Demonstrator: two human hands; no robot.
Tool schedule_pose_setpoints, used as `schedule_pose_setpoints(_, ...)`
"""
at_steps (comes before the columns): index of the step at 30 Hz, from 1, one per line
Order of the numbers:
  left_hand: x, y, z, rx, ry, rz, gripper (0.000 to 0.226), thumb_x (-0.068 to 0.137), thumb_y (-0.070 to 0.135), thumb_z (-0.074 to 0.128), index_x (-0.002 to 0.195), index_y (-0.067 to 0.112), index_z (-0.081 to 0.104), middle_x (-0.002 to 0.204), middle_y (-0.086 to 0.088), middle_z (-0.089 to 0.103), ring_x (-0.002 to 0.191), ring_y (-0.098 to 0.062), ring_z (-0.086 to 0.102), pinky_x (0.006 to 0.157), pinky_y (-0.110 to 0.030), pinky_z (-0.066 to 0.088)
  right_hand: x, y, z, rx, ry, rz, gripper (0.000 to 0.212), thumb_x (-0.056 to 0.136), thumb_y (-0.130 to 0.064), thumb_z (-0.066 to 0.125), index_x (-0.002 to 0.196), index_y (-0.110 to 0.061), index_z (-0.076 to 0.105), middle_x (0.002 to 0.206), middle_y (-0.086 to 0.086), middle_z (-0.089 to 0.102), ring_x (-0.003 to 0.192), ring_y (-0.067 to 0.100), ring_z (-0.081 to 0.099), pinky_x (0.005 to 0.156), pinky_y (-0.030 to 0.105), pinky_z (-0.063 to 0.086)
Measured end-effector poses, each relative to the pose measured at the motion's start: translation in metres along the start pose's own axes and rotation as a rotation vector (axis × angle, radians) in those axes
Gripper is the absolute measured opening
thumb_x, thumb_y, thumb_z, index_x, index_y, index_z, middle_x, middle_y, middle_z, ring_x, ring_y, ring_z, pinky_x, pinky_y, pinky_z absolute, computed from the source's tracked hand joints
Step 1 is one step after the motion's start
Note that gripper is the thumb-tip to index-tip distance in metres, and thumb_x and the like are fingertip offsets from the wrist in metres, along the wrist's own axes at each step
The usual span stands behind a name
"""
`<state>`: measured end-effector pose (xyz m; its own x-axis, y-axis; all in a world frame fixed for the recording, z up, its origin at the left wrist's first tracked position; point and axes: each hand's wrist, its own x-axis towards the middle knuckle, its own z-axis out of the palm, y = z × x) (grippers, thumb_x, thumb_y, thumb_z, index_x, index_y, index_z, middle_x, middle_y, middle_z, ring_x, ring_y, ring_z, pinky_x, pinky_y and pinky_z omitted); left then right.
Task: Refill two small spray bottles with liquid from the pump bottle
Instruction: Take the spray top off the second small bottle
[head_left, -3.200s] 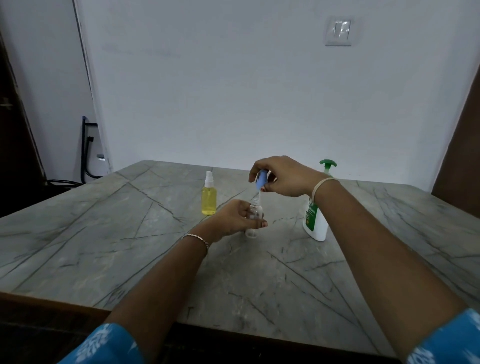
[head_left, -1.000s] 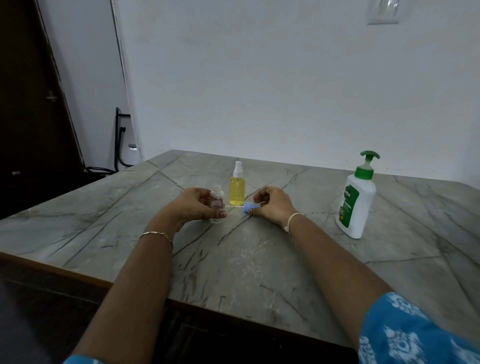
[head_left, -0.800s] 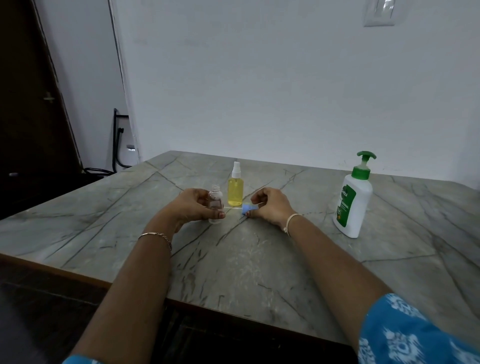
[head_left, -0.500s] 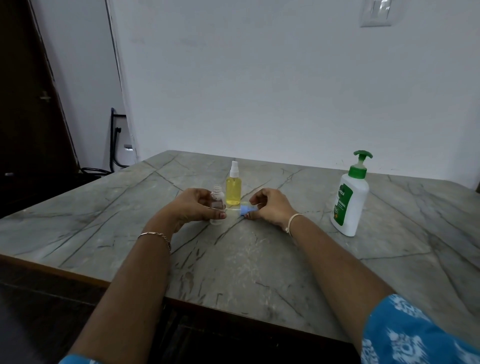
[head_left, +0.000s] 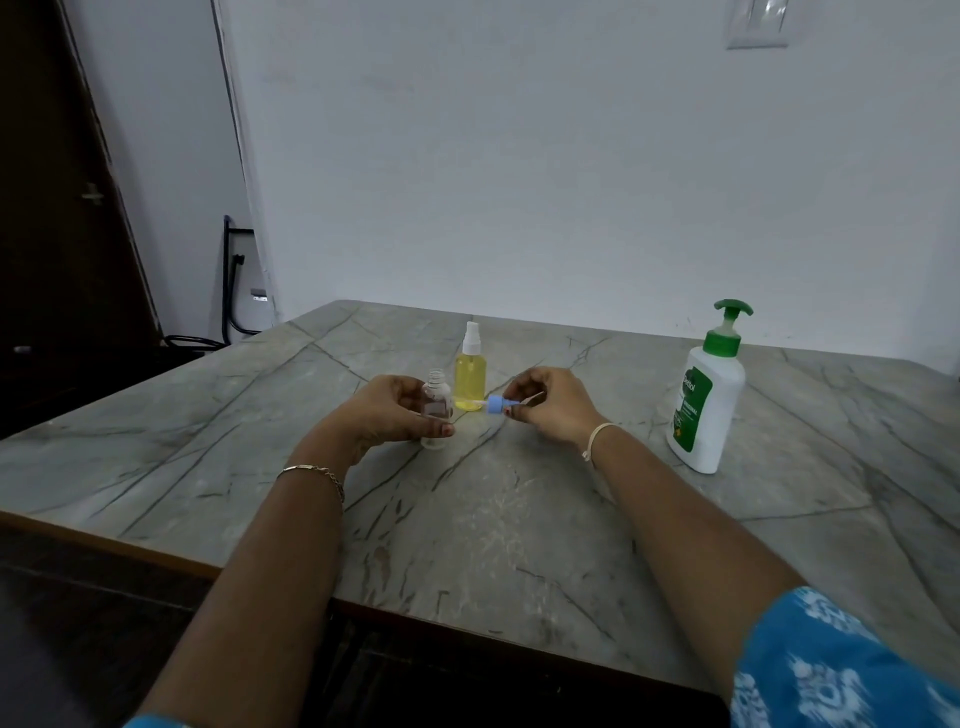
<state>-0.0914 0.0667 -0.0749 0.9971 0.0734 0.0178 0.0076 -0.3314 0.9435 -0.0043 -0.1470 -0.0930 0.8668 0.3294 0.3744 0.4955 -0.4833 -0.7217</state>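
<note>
A small clear spray bottle (head_left: 436, 402) stands uncapped on the marble table (head_left: 467, 519), and my left hand (head_left: 387, 415) grips it from the left. My right hand (head_left: 550, 408) pinches its blue spray cap (head_left: 496, 404), which lies sideways just above the table with its thin tube pointing left toward the bottle. Behind them stands a second small spray bottle (head_left: 470, 374) with yellow liquid and a white cap. The white pump bottle (head_left: 706, 400) with a green pump head stands upright at the right, apart from both hands.
The table's front edge runs close below my forearms. A white wall with a switch plate (head_left: 758, 23) backs the table. A dark door (head_left: 57, 208) and a black cable (head_left: 228, 291) are at the left.
The cap came off the clear bottle and my right hand lowered it beside the bottle near the table. Both hands and the bottle have barely moved in the last second; the view shifted slightly.
</note>
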Motion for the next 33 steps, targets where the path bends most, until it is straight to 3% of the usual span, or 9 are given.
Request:
schedule_pose_setpoints(6,-0.002,0.003,0.002,0.001,0.003,0.014,0.043,0.066,0.0,0.081,0.105,0.008,0.064,0.104,-0.013,0.071,0.101,-0.025,0.066,0.088,-0.037,0.055,0.001,0.014,-0.029,-0.025,-0.063,0.006,0.016,0.076,-0.006,0.08,0.082,-0.017,0.069,0.078,-0.002,0.067,0.076,0.016,0.062,0.078,0.035,0.054)
schedule_pose_setpoints(15,-0.003,0.003,0.002,-0.002,0.01,0.016,0.044,0.067,-0.001,0.08,0.106,0.007,0.063,0.104,-0.013,0.071,0.101,-0.024,0.067,0.091,-0.038,0.053,-0.001,0.034,-0.04,-0.165,-0.009,0.117,0.012,0.08,-0.009,0.076,0.091,-0.011,0.072,0.092,0.007,0.069,0.083,0.019,0.06,0.071,0.026,0.046)
schedule_pose_setpoints(21,-0.001,0.001,0.002,-0.001,0.013,0.02,0.049,0.065,0.001,0.082,0.11,0.004,0.064,0.104,-0.013,0.071,0.102,-0.024,0.067,0.091,-0.037,0.053,0.003,0.029,-0.029,-0.227,0.056,0.093,0.013,0.081,-0.015,0.076,0.091,-0.009,0.072,0.085,0.002,0.063,0.08,0.017,0.056,0.07,0.024,0.042)
schedule_pose_setpoints(33,-0.001,0.003,0.003,0.021,0.019,0.011,0.048,0.066,0.004,0.083,0.109,0.009,0.063,0.105,-0.01,0.071,0.1,-0.022,0.067,0.089,-0.035,0.054,0.01,0.009,0.003,-0.202,0.024,0.054,0.025,0.081,-0.023,0.076,0.101,-0.009,0.07,0.101,0.008,0.071,0.088,0.017,0.062,0.081,0.029,0.051)
